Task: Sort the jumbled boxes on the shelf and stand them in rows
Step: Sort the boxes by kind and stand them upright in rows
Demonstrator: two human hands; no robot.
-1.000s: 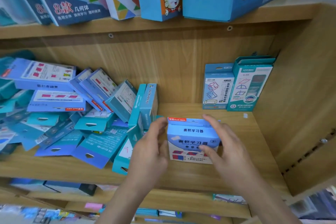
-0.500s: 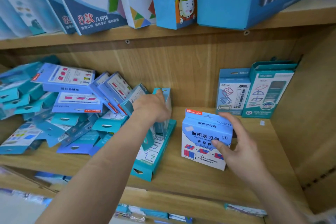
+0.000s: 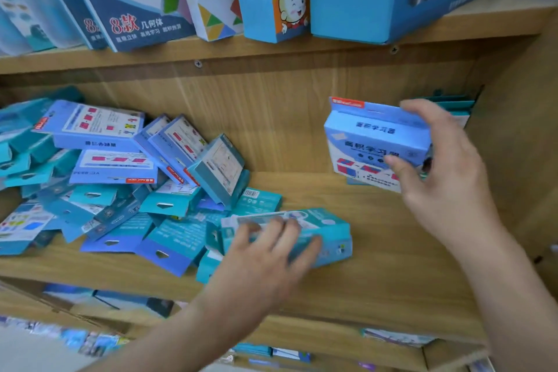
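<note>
at frame right, right hand pinches blue box; left hand on teal box, grip unclear; dragging it may spill pile.

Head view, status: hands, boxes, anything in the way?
Right hand grips light-blue cardboard box, held above wooden shelf. Left hand grips teal cardboard box lying flat. Jumbled heap of blue and teal boxes left, unsorted.
</note>
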